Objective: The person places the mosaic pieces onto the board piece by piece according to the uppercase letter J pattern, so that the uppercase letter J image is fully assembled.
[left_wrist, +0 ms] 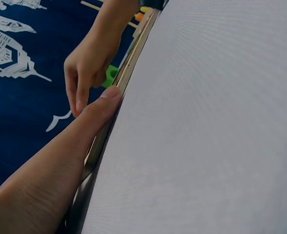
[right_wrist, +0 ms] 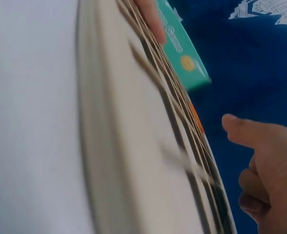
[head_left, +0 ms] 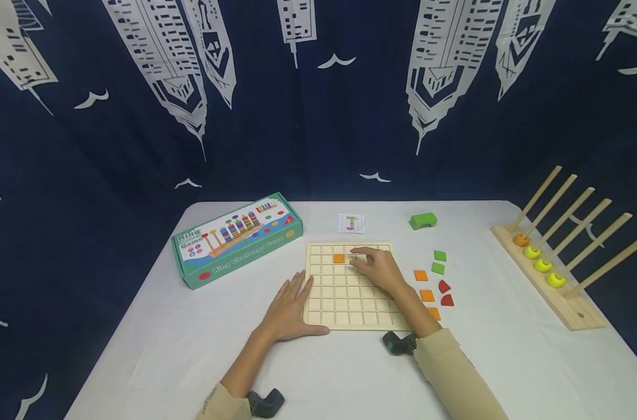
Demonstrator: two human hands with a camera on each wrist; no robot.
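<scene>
R hand [right_wrist: 273, 170] lwr rt, wooden grid bd [right_wrist: 126, 146] close-up w/ orange tile [right_wrist: 196, 117], green box [right_wrist: 182, 53] bhnd

In the head view, the right hand [head_left: 376, 269], its forearm and the left hand [head_left: 291, 309] hid parts of the pale wooden grid board [head_left: 345, 297]; that forearm also covered part of the lowest orange square tile [head_left: 434, 314]. The printed gridded paper card [head_left: 352, 223] was too small to read clearly. The beige cloth sleeves [head_left: 460, 373] ran off below. In the right wrist view, the board was blurred, and the green cardboard box [right_wrist: 182, 51] was cut off above. In the left wrist view, the green arched block [left_wrist: 110, 78] was partly hidden.
</scene>
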